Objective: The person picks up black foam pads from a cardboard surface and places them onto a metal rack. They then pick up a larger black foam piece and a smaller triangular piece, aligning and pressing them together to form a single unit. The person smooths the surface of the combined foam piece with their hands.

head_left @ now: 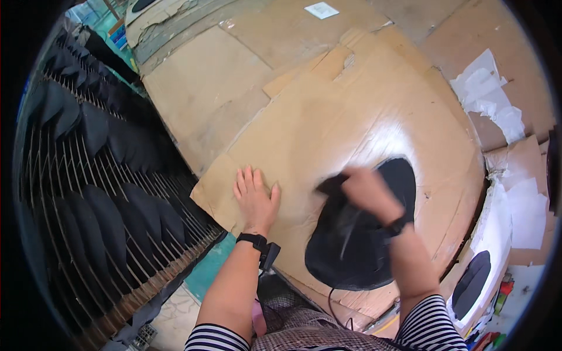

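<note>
My left hand (256, 199) rests flat on the cardboard-covered table (281, 146), its fingers spread and holding nothing. My right hand (370, 194) is curled over a large rounded black piece (366, 257) that lies flat near the table's front edge. A dark pointed bit (331, 185) sticks out from the left side of that hand, which seems to grip it. Motion blurs both the hand and the bit, so I cannot tell its kind. The black piece has a matte surface with a faint pale streak, and my right forearm covers part of its right side.
Left of the table stands a wire rack (126, 234) with several curved black sheets (96, 216) on it. Crumpled white paper (489, 93) lies at the right, and a black oval piece (471, 284) rests on white paper below. A small white square (321, 10) is at the far edge.
</note>
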Demonstrator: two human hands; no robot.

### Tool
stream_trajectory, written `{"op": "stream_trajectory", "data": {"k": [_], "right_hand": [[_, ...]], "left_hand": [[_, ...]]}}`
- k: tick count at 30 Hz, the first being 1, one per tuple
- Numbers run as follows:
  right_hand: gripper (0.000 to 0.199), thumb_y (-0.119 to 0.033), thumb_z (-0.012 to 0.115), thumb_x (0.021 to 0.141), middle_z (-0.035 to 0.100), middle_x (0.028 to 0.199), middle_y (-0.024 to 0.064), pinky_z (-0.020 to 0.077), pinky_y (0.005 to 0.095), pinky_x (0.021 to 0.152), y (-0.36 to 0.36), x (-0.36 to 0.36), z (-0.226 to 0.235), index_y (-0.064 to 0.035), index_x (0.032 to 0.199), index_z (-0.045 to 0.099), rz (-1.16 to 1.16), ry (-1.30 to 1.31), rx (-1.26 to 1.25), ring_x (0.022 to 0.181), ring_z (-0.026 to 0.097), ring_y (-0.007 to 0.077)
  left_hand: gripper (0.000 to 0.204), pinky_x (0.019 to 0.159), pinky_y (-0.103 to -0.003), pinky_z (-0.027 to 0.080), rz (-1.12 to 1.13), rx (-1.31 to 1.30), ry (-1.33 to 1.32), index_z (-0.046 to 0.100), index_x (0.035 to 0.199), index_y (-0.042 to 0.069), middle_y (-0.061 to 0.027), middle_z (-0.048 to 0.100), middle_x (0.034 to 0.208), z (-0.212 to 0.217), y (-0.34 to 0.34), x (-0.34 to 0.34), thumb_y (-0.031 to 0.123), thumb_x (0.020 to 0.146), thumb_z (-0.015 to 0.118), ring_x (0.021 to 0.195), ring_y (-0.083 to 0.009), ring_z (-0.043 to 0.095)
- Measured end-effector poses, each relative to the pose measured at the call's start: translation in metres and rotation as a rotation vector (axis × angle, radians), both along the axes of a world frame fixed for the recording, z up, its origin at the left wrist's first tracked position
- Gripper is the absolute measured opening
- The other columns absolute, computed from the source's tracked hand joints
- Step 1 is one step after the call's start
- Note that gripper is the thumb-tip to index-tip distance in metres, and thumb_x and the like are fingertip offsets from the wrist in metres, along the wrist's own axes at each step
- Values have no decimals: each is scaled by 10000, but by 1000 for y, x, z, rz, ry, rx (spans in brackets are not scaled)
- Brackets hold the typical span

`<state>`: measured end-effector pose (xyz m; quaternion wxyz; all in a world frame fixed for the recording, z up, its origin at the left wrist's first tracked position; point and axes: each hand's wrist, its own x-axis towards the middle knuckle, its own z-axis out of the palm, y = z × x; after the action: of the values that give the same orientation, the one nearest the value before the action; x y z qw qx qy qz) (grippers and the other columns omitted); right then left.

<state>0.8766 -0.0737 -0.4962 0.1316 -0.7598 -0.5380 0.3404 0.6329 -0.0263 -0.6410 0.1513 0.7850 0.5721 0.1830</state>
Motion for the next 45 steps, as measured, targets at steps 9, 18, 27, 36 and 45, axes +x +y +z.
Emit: {"op": "stream_trajectory", "data": {"k": [9, 18, 27, 36, 45], "right_hand": [[233, -50, 503, 793, 662, 888, 273, 507, 494, 733, 15, 41, -91, -26, 954, 669, 266, -237, -40, 833, 655, 402], [415, 38, 508, 765, 688, 1024, 81, 544, 287, 815, -63, 73, 85, 49, 1166, 610, -452, 1081, 240, 885, 655, 163], [528, 49, 500, 793, 668, 1161, 151, 523, 330, 963, -243, 56, 86, 95, 1319, 517, -785, 1278, 476, 1028, 664, 212], [334, -123, 567, 989, 681, 1136, 86, 550, 279, 862, -306, 16, 54, 37, 1282, 562, -925, 1323, 397, 971, 668, 141], [227, -156, 605, 995, 658, 1040, 22, 499, 234, 749, -332, 0, 41, -1, 1160, 596, -822, 1008, 282, 842, 603, 78]], "left_hand": [[628, 1176, -561, 173, -31, 31, -17, 457, 1375, -16, -218, 349, 1528, 2, -5, 5, 369, 905, 616, 1451, -411, 232], [616, 1167, -537, 207, 6, -17, -81, 478, 1363, -14, -219, 394, 1494, 10, 1, 4, 352, 894, 636, 1417, -420, 296], [460, 1102, -542, 324, -1002, -110, -233, 566, 1291, 66, -176, 505, 1393, 56, -173, 72, 190, 857, 657, 1350, -398, 405], [302, 980, -352, 468, -321, -1701, -1268, 614, 1181, 31, -117, 646, 1187, 146, -191, 118, 268, 994, 611, 1139, -184, 590], [375, 456, -219, 383, -288, -1169, -1091, 525, 678, 95, 38, 482, 571, 171, -197, 127, 286, 959, 682, 482, -50, 444]]}}
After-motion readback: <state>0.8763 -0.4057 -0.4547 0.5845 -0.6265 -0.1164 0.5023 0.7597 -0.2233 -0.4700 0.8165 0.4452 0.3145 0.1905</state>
